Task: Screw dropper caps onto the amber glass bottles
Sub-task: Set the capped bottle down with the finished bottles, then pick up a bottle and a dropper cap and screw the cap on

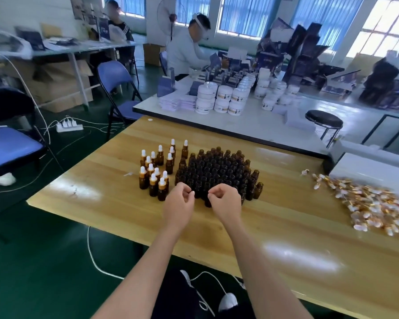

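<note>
Both hands hover over the near edge of the open bottles [217,171], a tight cluster standing mid-table. The left hand [179,204] has its fingers [184,189] loosely curled, thumb tip close to forefinger, with nothing visible between them. The right hand [227,203] is curled the same way. One bottle stands just under its fingertips, and I cannot tell whether they touch it. No cap shows in either hand.

The capped bottles [154,178] stand in a looser group just left of the open ones. The caps [373,206] lie in a heap well apart at the right of the table [115,203], beside a white box [376,171].

This looks like the start of a fresh bottle, with neither part in hand yet. Take a bottle from the near edge, where there is room for the fingers. Lift it straight up, since the glass is packed so close that a sideways tug would likely knock over its neighbours. Hold it low on the body so the neck stays free.

The heap is a long reach, so the right hand is the natural one to fetch a cap. Pinch the cap by its gold collar, not the soft white bulb, which would squash and twist. Enter the neck straight, turn until the collar seats, and stop there. Set the finished bottle down on the left with the capped group, apart from the open ones.
</note>
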